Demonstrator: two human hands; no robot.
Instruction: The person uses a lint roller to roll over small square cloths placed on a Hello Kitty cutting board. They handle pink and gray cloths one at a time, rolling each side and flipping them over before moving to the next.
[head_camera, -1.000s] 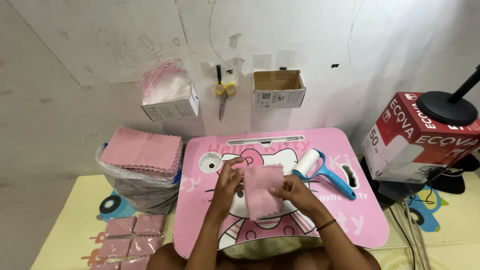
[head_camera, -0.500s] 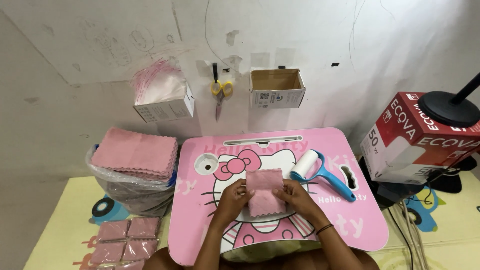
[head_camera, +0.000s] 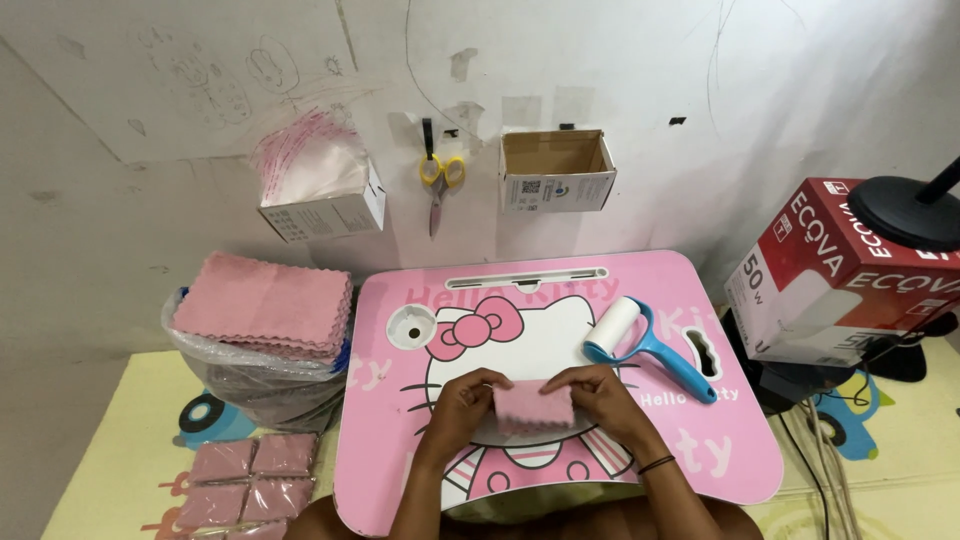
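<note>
Now folded small, pink scalloped-edge cloth (head_camera: 533, 405) between both hands.

One small pink cloth (head_camera: 533, 405), soft and fluffy in texture, with a scalloped lower edge. It is folded into a compact rectangle, longer side running left to right. It lies flat on the pink surface (head_camera: 720, 440), near its front edge, over the white part of the printed cartoon figure. Its left and right ends are covered by fingers (head_camera: 487, 398); only the middle shows.
</note>
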